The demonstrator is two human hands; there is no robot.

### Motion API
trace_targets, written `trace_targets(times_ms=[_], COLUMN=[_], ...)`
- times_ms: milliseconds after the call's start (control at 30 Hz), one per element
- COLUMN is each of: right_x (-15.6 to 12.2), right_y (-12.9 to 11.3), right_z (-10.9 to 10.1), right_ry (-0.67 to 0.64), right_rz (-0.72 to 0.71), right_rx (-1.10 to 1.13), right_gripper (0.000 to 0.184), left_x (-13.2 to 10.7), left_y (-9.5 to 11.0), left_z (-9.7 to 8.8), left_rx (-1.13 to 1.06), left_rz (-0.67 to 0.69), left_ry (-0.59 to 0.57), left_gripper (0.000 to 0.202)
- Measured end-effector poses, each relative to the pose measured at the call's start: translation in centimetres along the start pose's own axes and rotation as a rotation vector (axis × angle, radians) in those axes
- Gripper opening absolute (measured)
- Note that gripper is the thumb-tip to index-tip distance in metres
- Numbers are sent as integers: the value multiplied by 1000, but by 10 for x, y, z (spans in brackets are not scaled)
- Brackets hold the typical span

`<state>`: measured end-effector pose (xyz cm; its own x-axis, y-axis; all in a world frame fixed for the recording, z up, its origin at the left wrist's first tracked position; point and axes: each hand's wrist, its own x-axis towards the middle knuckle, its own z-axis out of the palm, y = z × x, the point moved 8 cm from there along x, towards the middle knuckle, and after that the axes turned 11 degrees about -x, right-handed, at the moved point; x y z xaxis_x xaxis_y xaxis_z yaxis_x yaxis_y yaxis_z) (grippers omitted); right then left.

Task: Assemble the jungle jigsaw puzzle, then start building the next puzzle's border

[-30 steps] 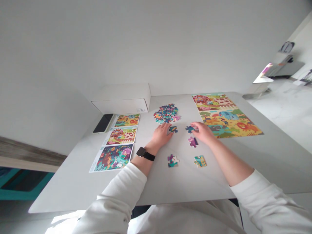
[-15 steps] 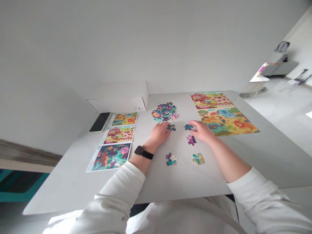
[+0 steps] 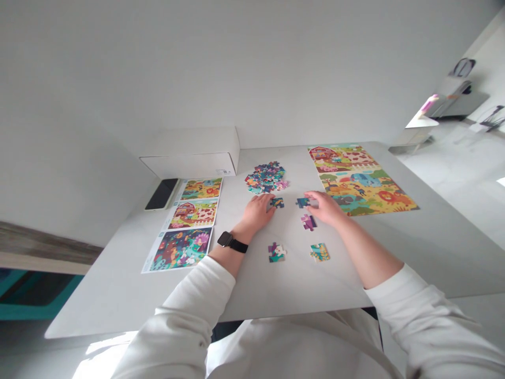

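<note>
My left hand [image 3: 258,212], with a black watch on its wrist, rests on the table with thumb and fingers closed at the left side of a dark blue puzzle piece [image 3: 278,202]. Across a small gap, my right hand [image 3: 324,207] pinches another dark blue puzzle piece [image 3: 302,202] by its right side. Just below that lies a purple puzzle piece [image 3: 308,222]. Nearer my body are a piece with a white animal [image 3: 278,252] and a teal-and-yellow piece [image 3: 320,252]. Beyond my left hand is a heap of loose puzzle pieces [image 3: 265,178].
Three printed pictures on a sheet [image 3: 183,248] lie at the left, beside a phone [image 3: 161,193]. A white box [image 3: 189,164] stands against the wall. Two assembled puzzles, a farm [image 3: 343,159] and a savanna [image 3: 369,193], lie at the right.
The right hand has shifted its dark blue piece slightly left, towards the other one. The left hand stays at its piece. The whole view has moved a little.
</note>
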<state>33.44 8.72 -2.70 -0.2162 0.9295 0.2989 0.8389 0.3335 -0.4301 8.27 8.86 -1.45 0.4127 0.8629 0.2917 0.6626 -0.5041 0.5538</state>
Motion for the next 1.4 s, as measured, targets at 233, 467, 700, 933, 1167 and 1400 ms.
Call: trace_targets(times_ms=[233,467,700,933,1167,1400], right_x=[0,0,0,-2,-1,-1], right_y=[2,9,6,4,1,0], right_z=[1,4,1,0,-2,-3], right_ry=[-9,-65,-74,-48,-52,-76], right_rz=[0,32,31,1,-22,-21], right_rx=[1,55,27,-2,-33,-56], right_gripper=[45,62,56,52,51,61], left_x=[0,-1,-1,-2,-1,-1], left_y=[1,1,1,1,2,2], left_z=[-1,0,0,0,-1,0], left_rx=[-1,18,12,22,21,33], left_rz=[-5,-4,3,-16,-14,-2], left_ry=[-4,-10,-12,-13,-12,-15], left_gripper=[38,40,40,39,39,39])
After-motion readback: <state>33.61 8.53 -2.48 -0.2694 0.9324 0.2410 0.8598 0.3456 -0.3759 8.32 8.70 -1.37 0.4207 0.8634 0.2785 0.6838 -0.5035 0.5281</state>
